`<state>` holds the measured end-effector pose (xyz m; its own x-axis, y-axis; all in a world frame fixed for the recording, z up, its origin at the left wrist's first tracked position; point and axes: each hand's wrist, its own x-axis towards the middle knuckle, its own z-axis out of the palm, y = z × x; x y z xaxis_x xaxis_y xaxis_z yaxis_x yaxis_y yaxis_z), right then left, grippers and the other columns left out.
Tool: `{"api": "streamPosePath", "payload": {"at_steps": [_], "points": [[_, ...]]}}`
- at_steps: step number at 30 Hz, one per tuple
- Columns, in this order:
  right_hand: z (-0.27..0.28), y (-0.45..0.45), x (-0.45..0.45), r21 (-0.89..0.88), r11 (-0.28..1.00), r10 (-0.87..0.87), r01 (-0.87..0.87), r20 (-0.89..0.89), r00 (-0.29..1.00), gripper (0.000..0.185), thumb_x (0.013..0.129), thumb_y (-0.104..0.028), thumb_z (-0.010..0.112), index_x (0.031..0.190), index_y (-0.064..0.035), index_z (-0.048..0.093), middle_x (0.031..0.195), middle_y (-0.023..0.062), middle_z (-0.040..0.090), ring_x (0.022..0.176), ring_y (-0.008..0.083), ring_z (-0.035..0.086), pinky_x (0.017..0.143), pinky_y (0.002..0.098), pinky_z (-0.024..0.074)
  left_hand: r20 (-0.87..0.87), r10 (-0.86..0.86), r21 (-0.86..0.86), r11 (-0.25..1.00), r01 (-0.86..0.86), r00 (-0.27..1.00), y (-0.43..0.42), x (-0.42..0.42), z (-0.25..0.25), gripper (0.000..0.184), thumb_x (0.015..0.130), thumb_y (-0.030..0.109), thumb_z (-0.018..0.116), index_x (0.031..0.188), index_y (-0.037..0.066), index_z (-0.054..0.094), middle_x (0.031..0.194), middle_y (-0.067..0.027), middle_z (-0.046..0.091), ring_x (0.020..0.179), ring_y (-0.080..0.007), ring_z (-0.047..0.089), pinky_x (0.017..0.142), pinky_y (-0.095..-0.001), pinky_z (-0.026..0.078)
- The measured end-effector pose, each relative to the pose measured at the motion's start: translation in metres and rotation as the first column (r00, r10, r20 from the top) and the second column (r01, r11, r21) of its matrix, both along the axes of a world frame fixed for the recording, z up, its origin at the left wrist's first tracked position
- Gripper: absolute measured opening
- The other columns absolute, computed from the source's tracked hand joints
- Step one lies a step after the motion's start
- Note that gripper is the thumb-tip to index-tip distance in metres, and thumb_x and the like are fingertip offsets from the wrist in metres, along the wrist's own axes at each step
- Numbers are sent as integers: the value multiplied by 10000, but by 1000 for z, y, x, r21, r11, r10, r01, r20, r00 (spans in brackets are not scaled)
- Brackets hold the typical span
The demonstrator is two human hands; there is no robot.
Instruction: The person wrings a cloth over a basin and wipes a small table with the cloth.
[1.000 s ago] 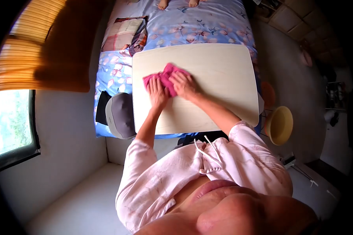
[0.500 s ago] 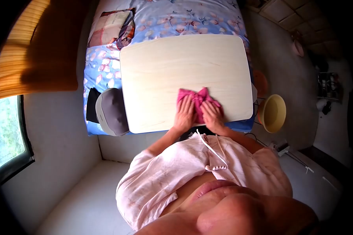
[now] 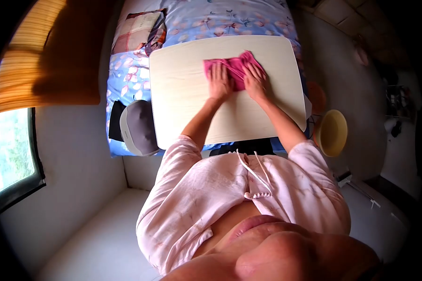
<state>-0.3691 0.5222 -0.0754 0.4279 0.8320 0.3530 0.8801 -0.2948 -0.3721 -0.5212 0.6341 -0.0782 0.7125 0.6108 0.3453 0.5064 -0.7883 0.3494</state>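
A crumpled pink cloth (image 3: 237, 70) lies on the pale wooden tabletop (image 3: 183, 89), in its upper right part. My left hand (image 3: 219, 83) presses flat on the cloth's left side, fingers stretched forward. On its right side rests my right hand (image 3: 255, 82), also flat with the fingers extended. Both palms face down, and the cloth shows between them and beyond the fingertips. Both arms reach forward over the near edge of the tabletop.
Under the tabletop is a bed with a blue floral sheet (image 3: 192, 23). A folded plaid cloth (image 3: 136, 33) lies at the upper left, a grey rounded cushion-like object (image 3: 140, 127) at the left edge. A yellow basin (image 3: 332, 133) stands at the right.
Over the last second, both hands and the cloth moved from the tabletop's left part to its near edge, then forward to the upper right. The view has shifted slightly.
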Motion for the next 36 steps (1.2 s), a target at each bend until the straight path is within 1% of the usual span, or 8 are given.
{"api": "streamPosePath", "payload": {"at_steps": [3,6,9,13,21,25,31,36], "points": [[5,-85,-5,66,997,25,-28,44,999,439,977,-154,583,1413,-110,599,1510,111,547,1401,295,495,1096,506,398,52,-191,-55,980,194,980,-62,-4,-1,700,959,348,603,1510,-49,433,1618,-251,365,1526,-415,293,1253,-566,187],[10,-167,-57,-60,991,121,-123,-30,992,491,941,-82,583,1430,-41,574,1523,177,516,1422,377,467,1133,512,370,30,-320,-141,937,321,947,-119,-60,17,679,972,324,589,1514,-54,432,1626,-250,352,1534,-402,287,1259,-541,192],[31,-181,-111,-146,963,212,-228,-116,970,522,916,-97,599,1432,-27,571,1535,174,506,1442,353,451,1170,515,336,-34,-304,-217,932,290,952,-145,-114,24,681,962,305,604,1515,-54,432,1636,-249,338,1544,-390,281,1261,-533,189],[16,-109,-100,-99,952,286,-291,-56,956,497,940,-138,587,1428,-39,582,1536,153,518,1456,311,445,1193,508,319,-48,-173,-165,973,163,984,-99,-105,12,696,962,320,610,1513,-64,428,1630,-259,346,1541,-404,283,1257,-549,187],[4,77,-7,-1,1000,15,-15,56,998,444,1013,-284,562,1427,-126,590,1524,111,536,1419,280,470,1132,480,370,-33,84,-36,996,-86,996,73,-3,4,690,983,370,593,1515,-38,432,1617,-229,377,1531,-401,282,1245,-555,193],[19,10,-27,2,999,51,-52,57,997,416,1007,-259,575,1386,-94,623,1494,103,569,1397,272,499,1125,480,374,52,-54,3,999,54,997,23,-25,-4,655,960,292,605,1489,-60,449,1607,-248,379,1498,-438,326,1222,-595,228],[39,-186,-105,-128,984,108,-122,-114,988,481,981,-213,597,1418,-12,583,1528,168,519,1417,335,471,1164,517,332,-40,-280,-304,918,255,959,-144,-122,35,702,937,222,642,1524,-77,401,1645,-260,304,1549,-422,250,1241,-593,205],[35,-133,-68,-97,988,114,-119,-53,992,526,930,-202,611,1418,-12,569,1529,173,511,1416,336,470,1152,514,353,-10,-285,-252,928,274,958,-98,-69,32,688,903,248,657,1478,-75,460,1649,-267,282,1534,-454,254,1234,-598,215]]}}
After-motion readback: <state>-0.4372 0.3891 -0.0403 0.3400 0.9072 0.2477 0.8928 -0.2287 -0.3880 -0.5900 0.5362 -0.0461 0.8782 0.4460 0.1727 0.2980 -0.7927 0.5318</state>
